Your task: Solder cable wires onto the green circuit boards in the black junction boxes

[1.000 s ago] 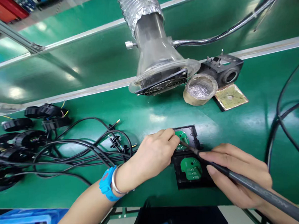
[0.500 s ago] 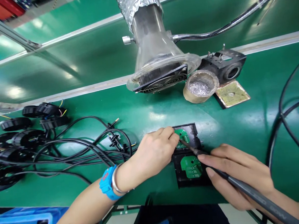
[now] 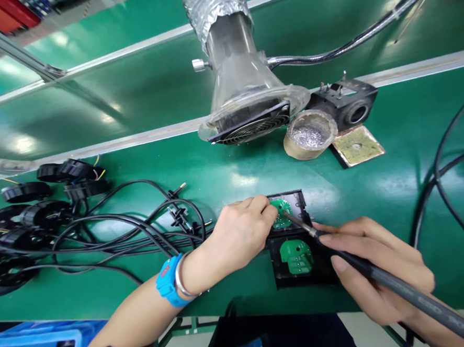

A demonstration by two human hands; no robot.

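Hand right (image 3: 390, 253): gripping soldering iron (image 3: 383, 278) | hand left (image 3: 241, 233): curled at upper board (image 3: 282, 221), grasp unclear

The fume hood (image 3: 239, 79) is cloudy grey, its crinkled duct (image 3: 220, 9) silver. On the hood's near side, the upper circuit board (image 3: 282, 218) and lower circuit board (image 3: 298, 258) are green with paler specks, in black casings (image 3: 298, 205); the soldering iron (image 3: 404, 287) is black and dark grey with pale lettering. Right of the hood, the bowl (image 3: 299, 147) is tan, the sponge (image 3: 359, 146) mottled yellow-green.
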